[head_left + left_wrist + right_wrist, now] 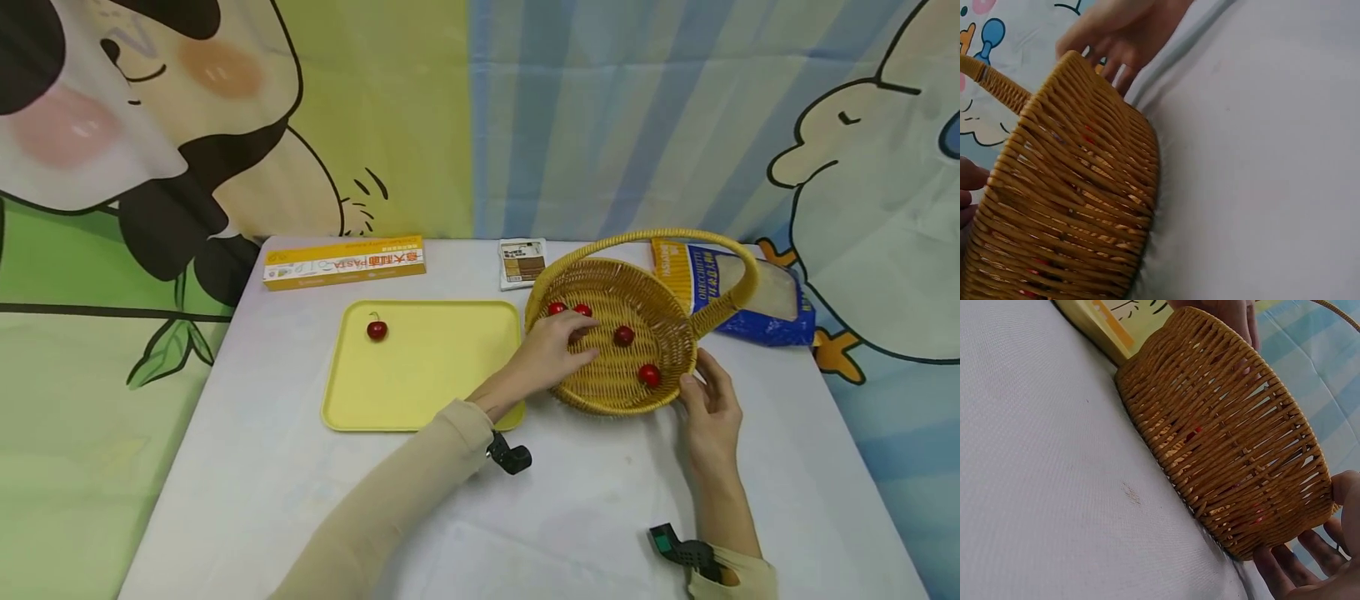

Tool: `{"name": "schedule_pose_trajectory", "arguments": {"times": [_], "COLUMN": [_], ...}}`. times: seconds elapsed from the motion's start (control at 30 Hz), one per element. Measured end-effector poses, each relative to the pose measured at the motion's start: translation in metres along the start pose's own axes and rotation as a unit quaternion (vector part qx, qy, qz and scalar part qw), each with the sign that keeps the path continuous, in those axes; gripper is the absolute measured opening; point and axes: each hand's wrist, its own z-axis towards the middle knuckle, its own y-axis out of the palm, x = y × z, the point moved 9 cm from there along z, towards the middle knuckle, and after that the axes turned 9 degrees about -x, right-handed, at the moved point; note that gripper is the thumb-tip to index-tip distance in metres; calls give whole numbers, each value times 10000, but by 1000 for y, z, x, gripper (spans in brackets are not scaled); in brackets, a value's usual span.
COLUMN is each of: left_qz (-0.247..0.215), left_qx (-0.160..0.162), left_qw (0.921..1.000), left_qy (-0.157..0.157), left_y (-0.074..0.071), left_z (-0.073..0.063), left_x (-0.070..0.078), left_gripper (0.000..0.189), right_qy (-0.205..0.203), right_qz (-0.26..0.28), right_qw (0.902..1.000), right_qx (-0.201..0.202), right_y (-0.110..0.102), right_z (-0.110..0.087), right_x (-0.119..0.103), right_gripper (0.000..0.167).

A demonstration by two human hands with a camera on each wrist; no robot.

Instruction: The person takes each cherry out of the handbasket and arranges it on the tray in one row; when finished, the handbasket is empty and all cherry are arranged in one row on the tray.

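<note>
The box printed "PASTA" (pixel 345 263) lies left beyond the wicker basket (pixel 600 392), the "ORECCHIETTE" bag (pixel 778 292) right behind it. My right hand (pixel 712 412) grasps its rim; my left hand (pixel 551 350), digits parted, reaches among its red cherries (pixel 624 336). The yellow tray (pixel 420 375) leftward bears one stemmed cherry (pixel 377 331).

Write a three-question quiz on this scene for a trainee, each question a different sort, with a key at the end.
1. How many cherries lie on the yellow tray?

2. True or false: the right hand is apart from the basket.

3. Where is the left hand?
A: flat on the tray
B: at the basket's opening
C: on the pasta bag

Key: 1. One. 2. False; its thumb and fingers touch the basket's side. 3. B.
</note>
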Motion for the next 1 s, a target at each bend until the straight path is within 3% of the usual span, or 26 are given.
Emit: {"name": "schedule_pose_trajectory", "arguments": {"times": [0.27,0.37,0.67,1.0], "left_qz": [271,403,711,1088], "left_qx": [-639,-737,-792,-1129], "left_qw": [9950,9927,9881,9820], "left_qy": [-717,-862,-1107,-1050], "left_y": [4,8,11,18], "left_z": [19,24,25,28], "left_x": [-11,-14,-16,-18], "left_gripper": [48,45,17,18], "right_qy": [-276,-295,-348,-292], "right_qz": [10,21,72,7], "right_qw": [9996,9996,9993,9996], "right_qx": [-72,-27,-61,-37], "right_y": [4,2,1,1], "right_z": [2,1,1,0], "right_x": [-4,-3,-3,-2], "right_gripper": [51,51,50,51]}}
